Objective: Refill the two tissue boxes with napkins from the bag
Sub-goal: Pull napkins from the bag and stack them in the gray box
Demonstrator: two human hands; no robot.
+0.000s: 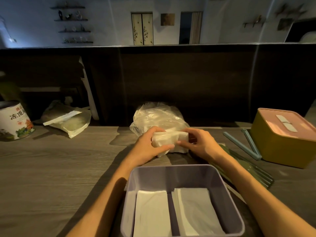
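A clear plastic bag [153, 115] of napkins stands at the back middle of the wooden table. In front of it, both hands hold a white stack of napkins [168, 139] just above the tabletop. My left hand [149, 144] grips its left end and my right hand [199, 142] grips its right end. Close to me stands an open purple tissue box [220, 183] with two low piles of white napkins [152, 211] lying side by side in it. A yellow tissue box with a pink lid [280, 134] stands shut at the right.
A green ribbed lid [248, 170] and a blue clip [244, 144] lie between the two boxes. A printed tin [14, 120] and another plastic bag [68, 120] sit at the far left. A dark partition rises behind the table.
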